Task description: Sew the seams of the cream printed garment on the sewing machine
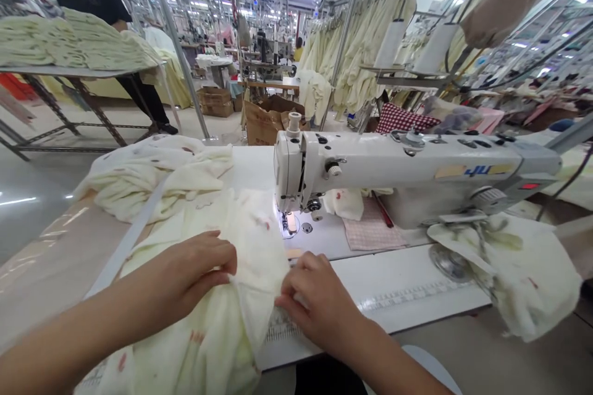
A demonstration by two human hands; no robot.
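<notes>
Plainly, from my head view, the pale yellow cloth [252, 241] is laid out but its edge isn't under the presser foot [290, 222] ahead of my hands, so I judge this pass of stitching still to do; how much is already sewn I can't tell. My left hand [204, 262] pinches a fold, while my right hand [319, 296] curls at the cloth's right edge, its grip unclear. The cloth's long axis runs from below my left forearm forward past that hand, the far end pointing away from me.
</notes>
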